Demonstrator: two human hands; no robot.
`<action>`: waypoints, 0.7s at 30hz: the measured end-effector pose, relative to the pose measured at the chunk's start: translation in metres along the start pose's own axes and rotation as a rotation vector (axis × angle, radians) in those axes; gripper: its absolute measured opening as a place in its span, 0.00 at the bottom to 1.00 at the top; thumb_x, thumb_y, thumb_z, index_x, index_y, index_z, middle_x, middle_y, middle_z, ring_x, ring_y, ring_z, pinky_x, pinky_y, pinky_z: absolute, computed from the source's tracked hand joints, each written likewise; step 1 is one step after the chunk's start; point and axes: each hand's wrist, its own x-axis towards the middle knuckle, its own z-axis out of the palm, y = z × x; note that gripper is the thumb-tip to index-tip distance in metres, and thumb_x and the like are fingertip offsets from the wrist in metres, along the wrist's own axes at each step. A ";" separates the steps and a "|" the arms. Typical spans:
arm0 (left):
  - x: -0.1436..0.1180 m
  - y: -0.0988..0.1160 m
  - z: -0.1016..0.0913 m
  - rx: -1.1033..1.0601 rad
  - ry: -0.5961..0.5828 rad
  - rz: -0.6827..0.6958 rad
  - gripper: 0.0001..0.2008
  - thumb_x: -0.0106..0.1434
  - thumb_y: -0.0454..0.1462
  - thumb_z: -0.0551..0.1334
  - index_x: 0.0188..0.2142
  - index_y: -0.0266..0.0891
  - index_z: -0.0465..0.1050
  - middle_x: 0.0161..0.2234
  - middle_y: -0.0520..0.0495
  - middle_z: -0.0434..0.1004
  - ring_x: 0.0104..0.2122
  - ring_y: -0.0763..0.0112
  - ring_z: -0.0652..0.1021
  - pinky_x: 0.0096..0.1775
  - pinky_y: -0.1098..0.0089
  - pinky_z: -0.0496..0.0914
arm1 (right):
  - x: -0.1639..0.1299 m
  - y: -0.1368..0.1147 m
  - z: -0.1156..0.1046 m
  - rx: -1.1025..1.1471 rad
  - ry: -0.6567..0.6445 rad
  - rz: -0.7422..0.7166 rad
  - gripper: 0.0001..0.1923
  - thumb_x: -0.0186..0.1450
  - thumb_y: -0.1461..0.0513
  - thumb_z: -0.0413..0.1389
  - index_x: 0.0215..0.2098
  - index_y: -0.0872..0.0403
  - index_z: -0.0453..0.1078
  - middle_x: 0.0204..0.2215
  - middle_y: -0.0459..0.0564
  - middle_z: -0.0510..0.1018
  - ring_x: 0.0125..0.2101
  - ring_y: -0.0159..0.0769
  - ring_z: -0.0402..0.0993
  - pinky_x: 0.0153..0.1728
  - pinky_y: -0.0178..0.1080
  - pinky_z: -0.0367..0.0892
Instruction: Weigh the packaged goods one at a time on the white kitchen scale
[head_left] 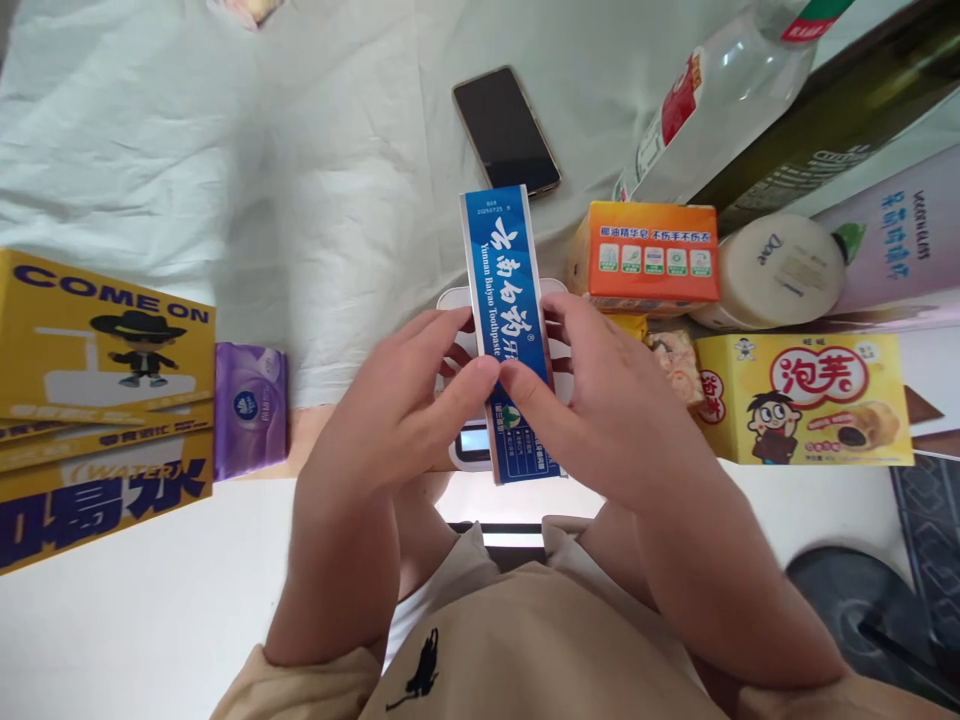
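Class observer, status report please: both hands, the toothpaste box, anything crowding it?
Left hand and right hand both grip blue toothpaste box. Box over white scale. Orange soap box close on right; phone beyond.

Box: we see a blue toothpaste box [508, 320] with white lettering, long and narrow.
Pose: lying lengthwise, one end far, the other near us.
Place: centre, above a small white scale [474, 440].

bright, even light | soft shadows | edges bowed (wide lens)
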 end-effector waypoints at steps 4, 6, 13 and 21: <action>-0.003 0.001 0.000 0.016 -0.035 0.119 0.30 0.78 0.58 0.49 0.59 0.43 0.77 0.54 0.40 0.80 0.53 0.54 0.81 0.54 0.53 0.78 | 0.005 -0.006 0.000 -0.027 -0.117 0.054 0.27 0.69 0.42 0.54 0.56 0.50 0.64 0.45 0.56 0.82 0.44 0.54 0.81 0.44 0.56 0.76; -0.007 0.006 -0.001 0.076 -0.080 0.159 0.35 0.78 0.62 0.48 0.63 0.41 0.74 0.56 0.38 0.79 0.56 0.51 0.79 0.59 0.50 0.76 | 0.006 -0.007 0.003 -0.032 -0.126 0.047 0.29 0.68 0.42 0.54 0.57 0.51 0.63 0.45 0.57 0.81 0.44 0.54 0.80 0.42 0.55 0.76; -0.018 0.010 0.008 -0.083 0.043 0.260 0.48 0.68 0.73 0.51 0.76 0.51 0.64 0.74 0.42 0.64 0.75 0.41 0.64 0.73 0.46 0.69 | -0.003 -0.005 0.011 0.128 0.021 -0.030 0.29 0.66 0.47 0.58 0.60 0.50 0.61 0.49 0.56 0.81 0.43 0.49 0.80 0.41 0.51 0.79; -0.028 0.034 0.026 -0.290 0.064 0.233 0.47 0.68 0.74 0.44 0.78 0.60 0.58 0.78 0.51 0.52 0.74 0.42 0.65 0.67 0.50 0.79 | -0.008 0.007 -0.012 0.078 0.259 -0.120 0.40 0.66 0.54 0.59 0.73 0.51 0.52 0.69 0.62 0.71 0.66 0.57 0.75 0.58 0.58 0.80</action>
